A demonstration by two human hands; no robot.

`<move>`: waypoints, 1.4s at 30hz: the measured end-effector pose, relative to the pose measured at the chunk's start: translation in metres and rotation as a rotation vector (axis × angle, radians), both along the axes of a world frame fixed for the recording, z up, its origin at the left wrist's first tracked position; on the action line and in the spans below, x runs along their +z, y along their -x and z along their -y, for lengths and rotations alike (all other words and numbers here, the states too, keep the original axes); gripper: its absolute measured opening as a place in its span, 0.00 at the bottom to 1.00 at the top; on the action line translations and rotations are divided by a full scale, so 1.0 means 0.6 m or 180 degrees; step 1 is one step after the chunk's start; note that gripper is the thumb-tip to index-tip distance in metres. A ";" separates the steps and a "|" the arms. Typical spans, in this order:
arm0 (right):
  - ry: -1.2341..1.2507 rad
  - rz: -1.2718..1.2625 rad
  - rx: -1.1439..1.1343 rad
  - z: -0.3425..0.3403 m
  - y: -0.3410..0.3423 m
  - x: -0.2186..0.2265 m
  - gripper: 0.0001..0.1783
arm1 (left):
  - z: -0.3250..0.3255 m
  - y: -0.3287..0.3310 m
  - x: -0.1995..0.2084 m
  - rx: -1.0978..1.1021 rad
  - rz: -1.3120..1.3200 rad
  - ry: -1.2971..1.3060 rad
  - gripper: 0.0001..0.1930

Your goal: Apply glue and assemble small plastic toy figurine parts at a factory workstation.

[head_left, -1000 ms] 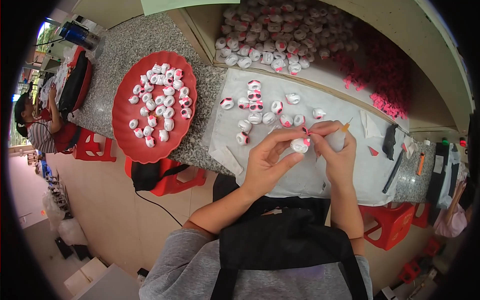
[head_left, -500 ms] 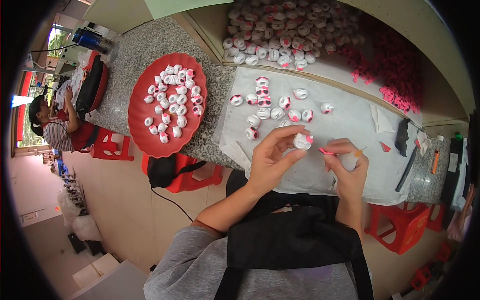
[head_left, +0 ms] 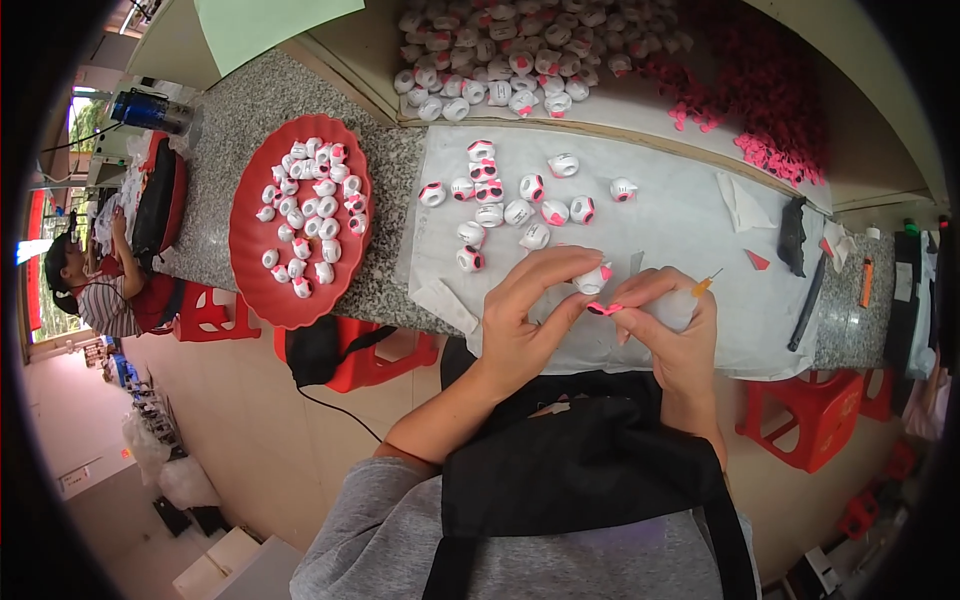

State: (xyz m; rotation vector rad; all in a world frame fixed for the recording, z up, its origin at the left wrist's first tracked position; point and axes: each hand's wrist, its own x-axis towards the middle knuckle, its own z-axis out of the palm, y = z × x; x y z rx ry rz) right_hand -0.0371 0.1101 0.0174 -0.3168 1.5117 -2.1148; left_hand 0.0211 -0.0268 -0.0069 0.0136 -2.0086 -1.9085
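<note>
Between the thumb and fingers of my left hand (head_left: 522, 318) is a small white figure head (head_left: 592, 279) with a pink bow. My right hand (head_left: 675, 328) pinches a tiny pink-and-black piece (head_left: 604, 309), shaped like sunglasses, just below the head and close to my left thumb. A needle tip with an orange hub (head_left: 703, 288) sticks up from behind my right fingers; the pale bottle it seems to belong to is mostly hidden in the palm. On the white sheet (head_left: 640, 225) lie several similar heads (head_left: 519, 212), some wearing pink-and-black glasses.
A red scalloped tray (head_left: 245, 240) of heads stands to the left. Beyond the sheet, a shelf holds piled white heads (head_left: 500, 60) and pink pieces (head_left: 780, 140). A black strip (head_left: 808, 305) lies at right. Red stools (head_left: 805, 415) stand below. Another person (head_left: 100, 290) sits far left.
The pink-and-black piece in my right hand has come leftward, up against the underside of the head. My left hand has tilted the head. The whole view has shifted slightly.
</note>
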 end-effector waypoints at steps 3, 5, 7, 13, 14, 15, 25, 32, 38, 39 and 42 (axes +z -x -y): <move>-0.0051 0.0084 -0.0073 0.004 0.001 -0.001 0.06 | 0.002 0.003 0.005 -0.0015 -0.0218 0.0438 0.16; -0.0061 0.0132 -0.0115 0.007 0.001 -0.003 0.06 | 0.001 0.003 0.006 0.0018 -0.0228 0.0476 0.16; -0.0080 0.0106 -0.0126 0.007 0.002 -0.005 0.06 | 0.001 0.002 0.008 0.0017 -0.0205 0.0478 0.16; -0.0092 0.0146 -0.0190 0.009 -0.003 -0.008 0.07 | 0.007 0.000 0.004 -0.0232 -0.0220 0.0215 0.16; -0.0094 0.0149 -0.0191 0.011 -0.005 -0.008 0.07 | 0.008 0.000 0.002 -0.0315 -0.0208 0.0013 0.16; -0.0119 0.0084 -0.0222 0.014 -0.007 -0.009 0.08 | 0.007 -0.001 0.002 -0.0317 -0.0207 0.0010 0.16; -0.0217 -0.0227 0.0226 0.016 -0.006 0.001 0.17 | 0.005 -0.006 0.003 -0.0550 -0.0048 -0.1305 0.14; -0.0034 -0.0187 0.0306 0.004 -0.006 -0.016 0.16 | 0.007 -0.004 0.002 -0.0751 -0.0066 -0.1321 0.12; -0.0029 -0.0445 0.0157 0.006 -0.009 -0.021 0.14 | 0.004 -0.006 0.001 -0.0646 -0.0149 -0.1215 0.11; -0.0027 -0.0444 0.0160 0.006 -0.009 -0.021 0.14 | 0.003 -0.006 0.002 -0.0643 -0.0149 -0.1213 0.11; -0.0028 -0.0389 0.0176 0.006 -0.009 -0.020 0.14 | 0.001 -0.007 0.002 -0.0555 -0.0191 -0.1112 0.11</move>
